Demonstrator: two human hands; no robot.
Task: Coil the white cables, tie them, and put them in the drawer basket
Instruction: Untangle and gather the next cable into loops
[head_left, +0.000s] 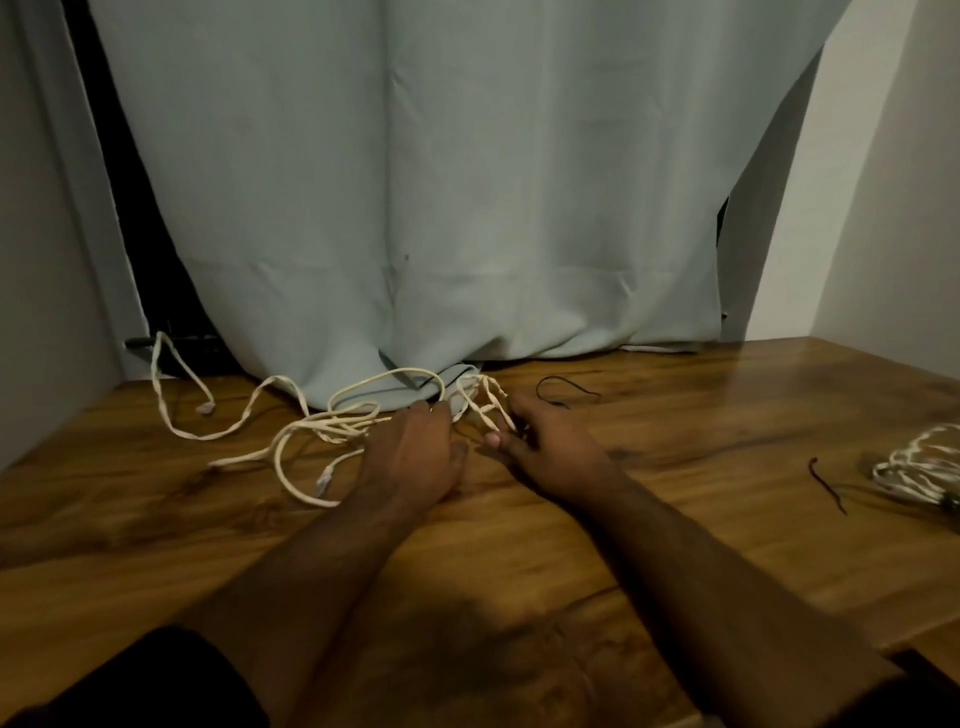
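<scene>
left hand (415, 452) palm-down on white cable (291, 431), right hand (545, 447) pinching it

Domestic room, likely a home. Evidence: a wooden bench (675, 441) with visible grain stands against plain pale walls (893, 208). Directly behind the bench hangs a light blue-grey curtain (441, 182), its hem resting on the bench's rear edge. Left of the curtain, a dark window gap (150, 249) shows.
</scene>
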